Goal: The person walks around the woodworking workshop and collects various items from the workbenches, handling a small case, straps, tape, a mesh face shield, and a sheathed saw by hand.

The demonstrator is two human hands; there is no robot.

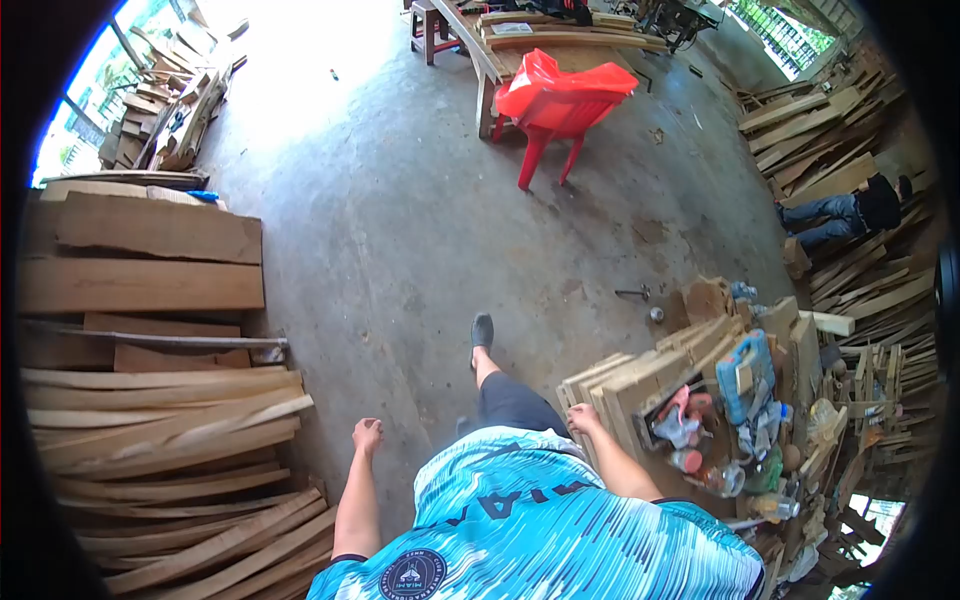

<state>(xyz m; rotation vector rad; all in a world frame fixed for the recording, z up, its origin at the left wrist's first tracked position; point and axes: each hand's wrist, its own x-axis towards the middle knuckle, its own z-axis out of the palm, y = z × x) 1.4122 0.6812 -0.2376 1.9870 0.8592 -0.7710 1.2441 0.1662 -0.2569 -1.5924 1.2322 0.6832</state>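
Note:
My left hand (368, 435) hangs over the concrete floor to the left of my body. Its fingers look loosely curled, and I see nothing in them. The closest thing on that side is a stack of long wooden boards (170, 430), apart from the hand. On the other side, my right hand (581, 418) is low beside a pile of thick planks (640, 385), its fingers curled in. Nothing shows in that hand; whether it brushes the planks I cannot tell. One foot in a dark shoe (482, 330) is stepped forward on the floor.
A red plastic chair (565, 95) stands by a wooden workbench (480, 50) bearing boards. Bottles and a blue case (745, 375) lie on the right-hand pile. A metal tool (634, 293) lies on the floor. At far right, a person (845, 212) is by stacked timber.

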